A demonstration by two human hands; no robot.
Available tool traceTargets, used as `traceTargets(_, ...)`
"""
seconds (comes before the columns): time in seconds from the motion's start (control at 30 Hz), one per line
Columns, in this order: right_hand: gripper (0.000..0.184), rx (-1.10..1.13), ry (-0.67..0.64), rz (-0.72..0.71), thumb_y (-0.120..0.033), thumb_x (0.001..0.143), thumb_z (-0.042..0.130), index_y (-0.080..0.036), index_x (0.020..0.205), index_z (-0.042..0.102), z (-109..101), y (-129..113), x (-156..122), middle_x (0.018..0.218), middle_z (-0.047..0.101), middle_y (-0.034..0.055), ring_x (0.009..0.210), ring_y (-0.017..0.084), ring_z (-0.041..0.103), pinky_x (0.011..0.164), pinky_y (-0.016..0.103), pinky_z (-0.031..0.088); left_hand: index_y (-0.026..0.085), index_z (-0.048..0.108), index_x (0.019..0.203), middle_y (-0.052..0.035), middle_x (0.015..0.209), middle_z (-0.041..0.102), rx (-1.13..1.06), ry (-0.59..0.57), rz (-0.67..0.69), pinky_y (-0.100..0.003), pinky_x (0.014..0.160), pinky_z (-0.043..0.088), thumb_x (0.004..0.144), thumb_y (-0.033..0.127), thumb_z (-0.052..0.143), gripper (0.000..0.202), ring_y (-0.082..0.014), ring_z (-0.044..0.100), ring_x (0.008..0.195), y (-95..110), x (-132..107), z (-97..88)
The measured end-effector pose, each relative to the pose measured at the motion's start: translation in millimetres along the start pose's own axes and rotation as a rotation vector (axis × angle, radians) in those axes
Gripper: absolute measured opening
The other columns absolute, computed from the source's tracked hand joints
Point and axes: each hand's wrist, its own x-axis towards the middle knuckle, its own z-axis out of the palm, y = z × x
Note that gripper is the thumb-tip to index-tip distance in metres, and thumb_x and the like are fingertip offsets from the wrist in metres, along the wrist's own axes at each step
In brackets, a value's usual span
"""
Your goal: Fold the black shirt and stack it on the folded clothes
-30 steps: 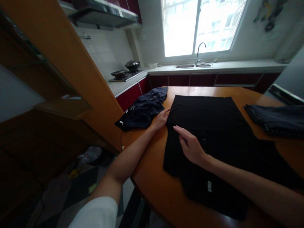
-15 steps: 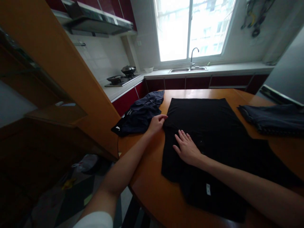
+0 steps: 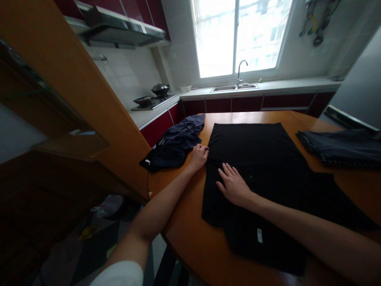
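Note:
A black shirt [image 3: 264, 147] lies spread on the wooden table, with a small white label [image 3: 260, 235] showing on its near part. At the shirt's left edge, my left hand [image 3: 199, 157] has its fingers curled together and pinches the cloth. My right hand [image 3: 235, 186] rests flat on the shirt, palm down with fingers spread, to the right of and nearer than the left. Just left of my left hand lies a crumpled dark blue garment [image 3: 178, 141] with a black waistband-like end.
The round-edged wooden table [image 3: 184, 234] carries folded dark jeans [image 3: 345, 147] at the right. Behind it stand a counter with a sink [image 3: 224, 88] and a stove [image 3: 153, 103] with pans. A wooden cabinet [image 3: 119, 131] rises at left; bags [image 3: 110, 204] lie on the floor.
My left hand has shifted very slightly down along the shirt's edge, its fingers more curled. The right hand stays flat in place. The view has moved a little.

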Motion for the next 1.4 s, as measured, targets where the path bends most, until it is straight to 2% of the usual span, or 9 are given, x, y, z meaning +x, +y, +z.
traceTargets(0.13, 0.062, 0.000, -0.003, 0.000, -0.042, 0.098, 0.042, -0.004, 0.147, 0.046, -2.0, -0.3, -0.2, 0.159, 0.029, 0.0236, 0.150, 0.032, 0.023, 0.121, 0.048, 0.021, 0.021, 0.076, 0.089, -0.0086, 0.102, 0.063, -0.072, 0.055, -0.084, -0.039, 0.098, 0.048, 0.090, 0.017, 0.056, 0.020, -0.0238, 0.061, 0.100, -14.6, 7.7, -5.5)
traceTargets(0.37, 0.062, 0.004, 0.003, -0.001, -0.042, 0.098, 0.042, -0.005, 0.147, 0.046, -2.4, 0.0, 0.0, 0.159, 0.031, 0.0230, 0.150, 0.032, 0.024, 0.121, 0.048, 0.021, 0.015, 0.072, 0.096, -0.0069, 0.094, 0.072, -0.210, 0.042, -0.041, -0.028, 0.080, 0.054, 0.090, 0.011, 0.052, 0.022, -0.0169, 0.067, 0.080, -14.3, 10.9, -22.4)
traceTargets(0.57, 0.061, 0.008, 0.002, 0.011, -0.041, 0.098, 0.044, -0.005, 0.147, 0.046, -3.1, -1.5, 0.2, 0.159, 0.030, 0.0228, 0.150, 0.032, 0.024, 0.122, 0.047, 0.021, 0.018, 0.072, 0.103, -0.0062, 0.111, 0.070, -0.255, -0.040, 0.132, -0.030, 0.100, 0.050, 0.088, 0.008, 0.053, 0.026, -0.0173, 0.065, 0.106, 19.2, -9.2, -12.8)
traceTargets(0.7, 0.060, 0.018, 0.007, 0.009, -0.039, 0.097, 0.046, -0.005, 0.146, 0.047, -4.0, -1.6, 0.9, 0.159, 0.032, 0.0223, 0.150, 0.032, 0.025, 0.122, 0.046, 0.019, 0.015, 0.067, 0.121, -0.0111, 0.133, 0.061, -0.183, -0.195, 0.234, -0.035, 0.113, 0.040, 0.095, 0.015, 0.048, 0.032, -0.0202, 0.055, 0.128, 38.3, -21.6, 3.3)
traceTargets(0.87, 0.060, 0.020, 0.013, 0.008, -0.038, 0.096, 0.048, -0.006, 0.146, 0.047, -3.9, -1.3, -0.5, 0.158, 0.034, 0.0224, 0.149, 0.032, 0.027, 0.122, 0.047, 0.020, 0.018, 0.051, 0.144, -0.0106, 0.156, 0.042, 0.067, -0.395, 0.255, -0.050, 0.121, 0.023, 0.102, 0.031, 0.041, 0.045, -0.0269, 0.028, 0.149, 38.9, -22.1, 13.7)
traceTargets(1.03, 0.059, 0.107, 0.013, 0.021, -0.035, 0.094, 0.054, -0.005, 0.144, 0.049, -7.2, -2.7, 2.3, 0.158, 0.033, 0.0241, 0.149, 0.034, 0.025, 0.121, 0.050, 0.020, 0.019, 0.039, 0.152, -0.0094, 0.162, 0.030, 0.174, -0.426, 0.323, -0.050, 0.121, 0.022, 0.104, 0.037, 0.033, 0.052, -0.0274, 0.022, 0.151, 30.6, -18.2, 16.8)
traceTargets(1.13, 0.052, 0.313, -0.017, 0.009, -0.029, 0.090, 0.062, -0.009, 0.137, 0.057, -25.0, 0.8, 11.2, 0.153, 0.043, 0.0221, 0.144, 0.033, 0.037, 0.118, 0.049, 0.028, 0.017, 0.041, 0.151, -0.0107, 0.161, 0.032, 0.185, -0.419, 0.343, -0.048, 0.120, 0.025, 0.104, 0.038, 0.033, 0.052, -0.0272, 0.025, 0.150, 26.8, -16.4, 18.7)
traceTargets(1.23, 0.037, 0.547, 0.047, -0.062, -0.022, 0.089, 0.062, -0.019, 0.125, 0.067, -63.1, 14.5, 15.4, 0.135, 0.064, 0.0120, 0.126, 0.025, 0.058, 0.109, 0.040, 0.042, 0.018, 0.044, 0.149, -0.0117, 0.159, 0.035, 0.173, -0.387, 0.358, -0.050, 0.119, 0.027, 0.103, 0.039, 0.035, 0.051, -0.0277, 0.027, 0.149, 26.0, -14.6, 18.4)
traceTargets(1.4, 0.033, 0.612, 0.134, 0.101, -0.027, 0.088, 0.065, -0.017, 0.119, 0.070, -136.8, 73.8, -17.4, 0.119, 0.072, 0.0098, 0.108, 0.022, 0.068, 0.095, 0.035, 0.053, 0.021, 0.050, 0.144, -0.0093, 0.158, 0.037, 0.104, -0.199, 0.401, -0.057, 0.118, 0.024, 0.103, 0.037, 0.036, 0.046, -0.0294, 0.025, 0.150, 41.4, -15.0, 7.7)
